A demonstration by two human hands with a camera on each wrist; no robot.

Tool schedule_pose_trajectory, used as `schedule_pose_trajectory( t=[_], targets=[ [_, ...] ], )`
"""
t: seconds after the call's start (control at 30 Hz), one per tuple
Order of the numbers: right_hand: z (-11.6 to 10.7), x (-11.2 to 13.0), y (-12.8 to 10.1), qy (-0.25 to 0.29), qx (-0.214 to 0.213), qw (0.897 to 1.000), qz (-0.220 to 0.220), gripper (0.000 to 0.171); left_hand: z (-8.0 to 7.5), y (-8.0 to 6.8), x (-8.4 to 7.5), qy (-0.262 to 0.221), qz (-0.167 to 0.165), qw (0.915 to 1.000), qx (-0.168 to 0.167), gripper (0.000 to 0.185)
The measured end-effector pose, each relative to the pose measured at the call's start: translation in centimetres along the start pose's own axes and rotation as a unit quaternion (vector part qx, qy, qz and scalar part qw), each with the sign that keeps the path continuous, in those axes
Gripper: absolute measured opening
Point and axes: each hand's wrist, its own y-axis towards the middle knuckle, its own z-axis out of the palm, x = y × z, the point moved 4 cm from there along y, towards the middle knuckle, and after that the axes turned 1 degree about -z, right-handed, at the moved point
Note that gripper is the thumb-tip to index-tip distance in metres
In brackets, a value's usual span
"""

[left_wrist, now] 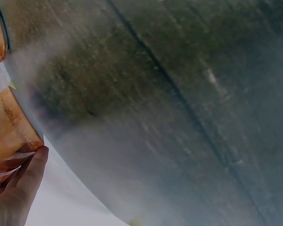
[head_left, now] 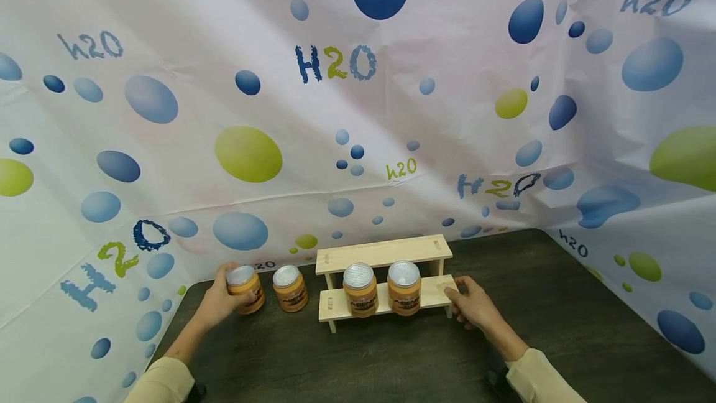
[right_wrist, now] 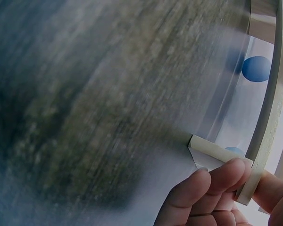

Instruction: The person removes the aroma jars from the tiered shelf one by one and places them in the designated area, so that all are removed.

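Reaching forward from cream sleeves, both hands are working on the dark wood-grain table [head_left: 391, 359]: the left hand [head_left: 215, 303] is wrapping its fingers round an orange jar [head_left: 245, 288] beside a second jar [head_left: 289, 288], while the right hand [head_left: 472, 306] is pinching the end of the wooden two-step rack [head_left: 386, 252], whose lower step is carrying two more jars. Behind, a bubble-printed "H2O" backdrop [head_left: 335, 111] is enclosing the table.

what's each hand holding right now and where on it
The left hand grips the leftmost orange jar round its side. The right hand holds the wooden rack at the right end of its lower shelf, fingers on the edge.
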Motion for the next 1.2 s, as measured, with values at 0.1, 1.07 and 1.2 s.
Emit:
schedule_pose_trajectory(
  t=[0.1,1.07,1.2],
  targets=[
    [0.0,0.0,0.0,-0.001,0.000,1.000,0.001,0.044,0.2,0.1,0.4,0.002,-0.007,1.0000,0.000,0.086],
    [0.0,0.1,-0.1,-0.002,-0.001,1.000,0.001,0.042,1.2,0.0,1.2,-0.006,0.011,0.9998,-0.012,0.085],
    [-0.1,0.1,0.0,-0.005,-0.002,1.000,0.002,0.042,1.1,0.0,1.2,-0.018,0.021,0.9995,0.012,0.089]
  ],
)
